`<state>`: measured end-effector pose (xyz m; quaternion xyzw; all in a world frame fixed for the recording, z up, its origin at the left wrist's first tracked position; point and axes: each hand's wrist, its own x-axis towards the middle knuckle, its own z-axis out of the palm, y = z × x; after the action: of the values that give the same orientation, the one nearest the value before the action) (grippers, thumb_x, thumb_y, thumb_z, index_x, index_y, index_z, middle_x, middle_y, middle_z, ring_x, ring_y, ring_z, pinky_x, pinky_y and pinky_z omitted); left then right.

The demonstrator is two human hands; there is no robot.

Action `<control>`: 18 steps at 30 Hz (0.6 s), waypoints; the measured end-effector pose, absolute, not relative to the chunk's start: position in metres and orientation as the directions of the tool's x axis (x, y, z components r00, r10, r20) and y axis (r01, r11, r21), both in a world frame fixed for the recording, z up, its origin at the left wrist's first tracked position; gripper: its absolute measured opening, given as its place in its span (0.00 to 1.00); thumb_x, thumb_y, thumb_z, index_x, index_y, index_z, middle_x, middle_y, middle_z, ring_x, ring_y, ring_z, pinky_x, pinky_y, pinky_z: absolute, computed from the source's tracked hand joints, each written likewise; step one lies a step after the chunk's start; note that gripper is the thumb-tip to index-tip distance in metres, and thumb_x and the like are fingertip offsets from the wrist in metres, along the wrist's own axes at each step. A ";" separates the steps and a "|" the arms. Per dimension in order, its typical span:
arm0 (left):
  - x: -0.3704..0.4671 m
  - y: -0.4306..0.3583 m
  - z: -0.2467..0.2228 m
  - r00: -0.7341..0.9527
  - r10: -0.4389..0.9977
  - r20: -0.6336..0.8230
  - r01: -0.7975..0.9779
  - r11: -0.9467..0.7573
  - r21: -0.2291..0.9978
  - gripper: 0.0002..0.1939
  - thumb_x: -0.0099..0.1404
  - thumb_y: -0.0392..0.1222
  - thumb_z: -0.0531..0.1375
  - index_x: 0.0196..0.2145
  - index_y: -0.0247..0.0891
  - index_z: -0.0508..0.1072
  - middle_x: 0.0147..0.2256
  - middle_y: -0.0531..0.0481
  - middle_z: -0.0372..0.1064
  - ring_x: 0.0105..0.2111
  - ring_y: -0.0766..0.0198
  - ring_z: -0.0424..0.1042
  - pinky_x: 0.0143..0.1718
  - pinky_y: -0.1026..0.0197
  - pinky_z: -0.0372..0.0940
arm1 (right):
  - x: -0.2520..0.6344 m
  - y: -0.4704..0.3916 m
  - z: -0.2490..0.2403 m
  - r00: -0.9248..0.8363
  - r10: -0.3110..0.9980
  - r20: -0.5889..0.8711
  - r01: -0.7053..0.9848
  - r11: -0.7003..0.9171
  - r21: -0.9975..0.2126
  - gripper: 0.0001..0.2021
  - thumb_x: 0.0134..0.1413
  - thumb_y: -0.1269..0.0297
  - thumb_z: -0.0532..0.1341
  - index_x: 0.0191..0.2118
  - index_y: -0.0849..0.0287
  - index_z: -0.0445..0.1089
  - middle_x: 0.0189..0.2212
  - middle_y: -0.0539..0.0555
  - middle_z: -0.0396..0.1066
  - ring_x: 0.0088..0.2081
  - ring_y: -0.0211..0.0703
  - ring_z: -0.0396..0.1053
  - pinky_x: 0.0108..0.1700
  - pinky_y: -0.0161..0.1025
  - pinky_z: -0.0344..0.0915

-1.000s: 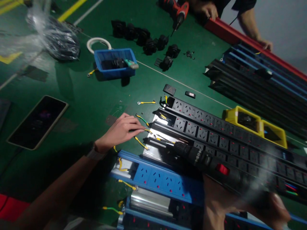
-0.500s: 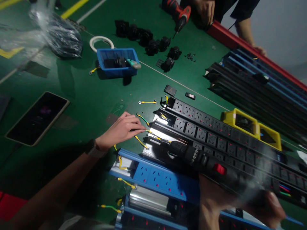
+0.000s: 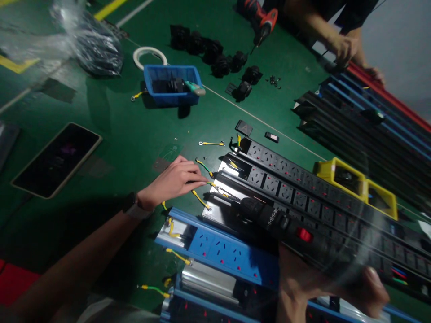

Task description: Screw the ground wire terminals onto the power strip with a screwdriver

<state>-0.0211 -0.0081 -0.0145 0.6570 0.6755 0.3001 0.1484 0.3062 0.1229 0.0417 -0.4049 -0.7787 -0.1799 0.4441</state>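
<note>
Left hand (image 3: 175, 181): fingers (image 3: 198, 180) pinched on a yellow-green ground wire (image 3: 215, 185) at the open end of the middle black power strip (image 3: 286, 190). Right hand (image 3: 323, 291) grips a black power screwdriver (image 3: 269, 217), bit at that end (fastening appears unfinished). Loose wire (image 3: 211, 143) lies on the table (image 3: 128, 134). Blue bin (image 3: 158, 72) holds a black part; yellow bins (image 3: 323, 168), contents unclear.
</note>
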 end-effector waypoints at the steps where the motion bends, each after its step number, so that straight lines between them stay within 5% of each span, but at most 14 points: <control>1: -0.021 -0.008 -0.015 -0.093 0.976 0.197 0.800 -0.045 0.598 0.14 0.73 0.51 0.56 0.46 0.47 0.80 0.36 0.54 0.75 0.40 0.66 0.70 0.45 0.57 0.53 | 0.303 0.122 0.042 -0.238 0.409 0.881 0.787 0.613 -0.072 0.47 0.37 0.62 0.72 0.64 0.47 0.51 0.51 0.64 0.59 0.42 0.59 0.62 0.46 0.61 0.65; 9: -0.021 -0.009 -0.013 -0.068 0.975 0.214 0.817 -0.069 0.572 0.14 0.73 0.51 0.55 0.46 0.47 0.80 0.34 0.54 0.72 0.38 0.67 0.69 0.44 0.58 0.53 | 0.287 0.124 0.045 -0.223 0.373 0.901 0.778 0.624 -0.066 0.42 0.40 0.66 0.72 0.62 0.45 0.55 0.51 0.62 0.63 0.47 0.61 0.64 0.53 0.63 0.63; 13: -0.022 -0.009 -0.013 -0.045 0.976 0.214 0.828 -0.083 0.554 0.15 0.73 0.52 0.55 0.46 0.49 0.80 0.32 0.54 0.70 0.36 0.67 0.67 0.43 0.58 0.52 | 0.287 0.128 0.044 -0.201 0.294 0.935 0.720 0.691 -0.063 0.41 0.40 0.66 0.72 0.62 0.44 0.58 0.48 0.59 0.64 0.39 0.55 0.64 0.44 0.56 0.67; 18: -0.021 -0.008 -0.013 -0.063 0.977 0.205 0.810 -0.070 0.583 0.15 0.73 0.52 0.56 0.45 0.48 0.80 0.31 0.55 0.69 0.34 0.68 0.65 0.42 0.58 0.52 | 0.294 0.124 0.047 -0.297 0.307 0.904 0.786 0.616 0.049 0.49 0.32 0.68 0.75 0.63 0.45 0.55 0.47 0.60 0.62 0.41 0.58 0.63 0.42 0.55 0.66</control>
<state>-0.0213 -0.0081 -0.0131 0.6697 0.6669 0.2943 0.1419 0.2939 0.1244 0.0472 -0.3577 -0.7645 -0.2535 0.4727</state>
